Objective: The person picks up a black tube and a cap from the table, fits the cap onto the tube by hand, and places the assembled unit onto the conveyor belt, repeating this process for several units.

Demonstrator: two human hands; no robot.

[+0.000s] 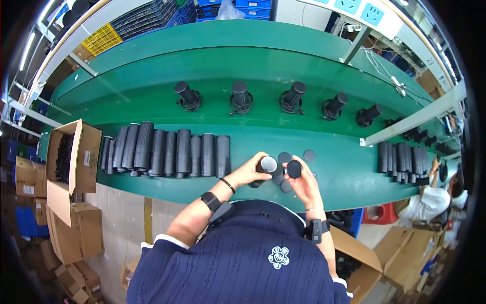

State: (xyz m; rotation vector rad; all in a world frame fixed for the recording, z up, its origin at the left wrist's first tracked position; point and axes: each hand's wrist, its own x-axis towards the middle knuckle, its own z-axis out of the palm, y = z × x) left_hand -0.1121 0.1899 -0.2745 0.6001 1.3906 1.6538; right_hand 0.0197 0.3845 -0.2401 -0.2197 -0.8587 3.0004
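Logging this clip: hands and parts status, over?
Left hand gripping black tube. Right hand holding black cap. Cap off tube. Loose discs nearby on table.

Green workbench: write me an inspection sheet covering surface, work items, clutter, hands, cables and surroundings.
Surface: long, smooth green tabletop; no spill seen.
Work items: black hollow cylinder with pale interior and round black cap, held apart; ridged black cylinders in a row at left; five black units on round bases stand beyond.
Clutter: flat black discs scattered around the held cap.
Hands: left hand holds the hollow cylinder; right hand holds the cap.
Cables: white cables and plugs near light-blue square sockets.
Surroundings: brown cardboard boxes, blue plastic crates, co-worker in white.
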